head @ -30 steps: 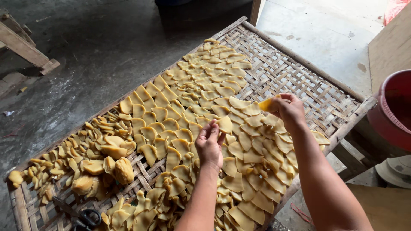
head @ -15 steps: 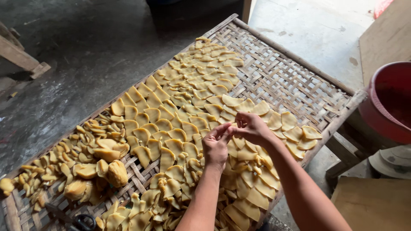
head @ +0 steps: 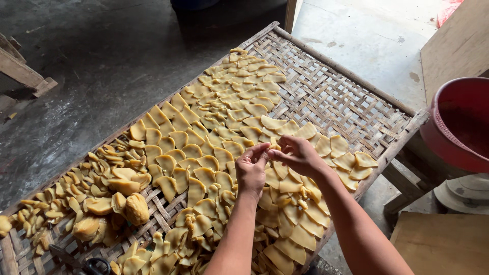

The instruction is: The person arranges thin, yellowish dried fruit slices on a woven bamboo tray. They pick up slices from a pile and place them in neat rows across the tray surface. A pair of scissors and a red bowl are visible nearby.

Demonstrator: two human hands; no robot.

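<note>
- Grip: the left hand and the right hand meet fingertip to fingertip above the middle of the woven bamboo rack, both pinched closed on one thin yellow slice (only a sliver of it shows between the fingers).
- Position of the slice: it is held just above the laid slices, near the middle of the rack's length and somewhat towards its right edge, at the ragged front of the overlapping rows.
- Technique, as a judgement: the slice looks thin and pliable, so a light pinch at its rim with both hands should keep it from tearing or folding; it is best flattened before release and lapped only slightly over its neighbour.
- Adjacent material: a loose heap of unsorted slices lies at the near end, under the left forearm; care is needed not to drag the arm through it.
- Left edge of the rack: thicker yellow chunks and small curled offcuts lie there, with the black handles of scissors at the near left corner.
- Far right corner: bare weave, no slices.
- Surroundings: a red tub stands beyond the right edge, on a grey concrete floor.
</note>
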